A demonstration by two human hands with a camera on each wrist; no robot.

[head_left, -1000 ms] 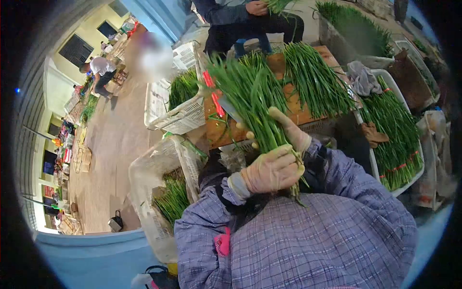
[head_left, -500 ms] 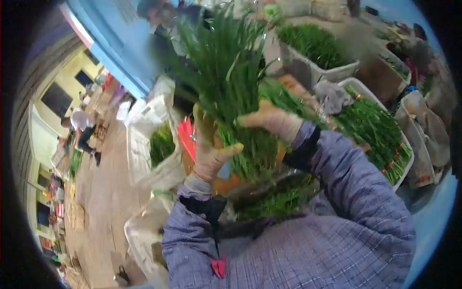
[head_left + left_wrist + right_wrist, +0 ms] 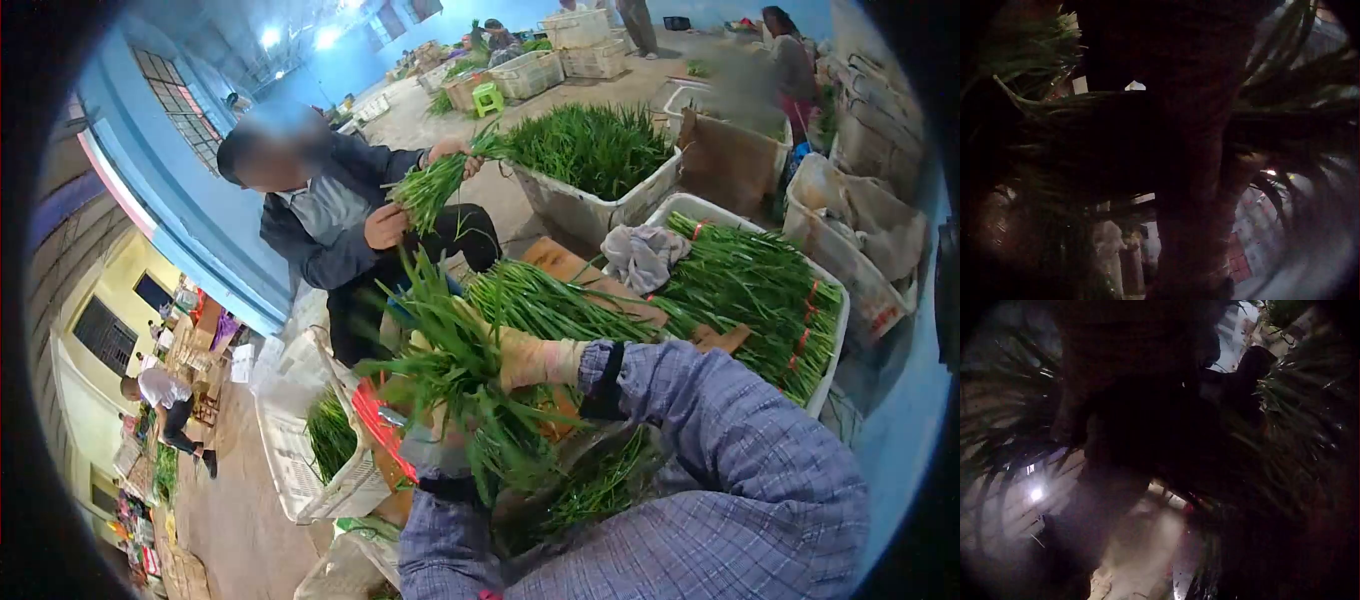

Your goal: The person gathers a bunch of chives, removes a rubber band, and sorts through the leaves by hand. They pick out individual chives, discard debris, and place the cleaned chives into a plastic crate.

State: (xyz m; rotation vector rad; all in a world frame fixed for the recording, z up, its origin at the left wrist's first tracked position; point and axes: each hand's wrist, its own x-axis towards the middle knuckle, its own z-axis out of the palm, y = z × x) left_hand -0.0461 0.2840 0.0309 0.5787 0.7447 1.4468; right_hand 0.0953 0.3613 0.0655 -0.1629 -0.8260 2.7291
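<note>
In the head view a loose bunch of garlic chives (image 3: 440, 365) is held in front of the body, its leaves fanning toward the left and downward. My gloved right hand (image 3: 542, 362) grips the bunch from its right side. Leaves cover much of my gloved left hand (image 3: 438, 446), which holds the bunch from below left. Both wrist views are dark; the left one shows chive leaves (image 3: 1029, 53) spreading on either side of the hand. Just beyond the bunch, more chives (image 3: 565, 300) lie on a wooden board (image 3: 580, 272).
Red strips (image 3: 378, 425) lie left of the bunch. A crate (image 3: 835, 370) at right holds banded chives, with a grey cloth (image 3: 645, 257) at its corner. Another crate (image 3: 640, 205) stands behind, a third (image 3: 290, 480) at left. A person (image 3: 340, 215) opposite handles chives.
The bunch was upright with stems low, then raised between spread hands; now it is lower and tipped, leaves toward left and down. The head view has swung up, showing the person opposite.
</note>
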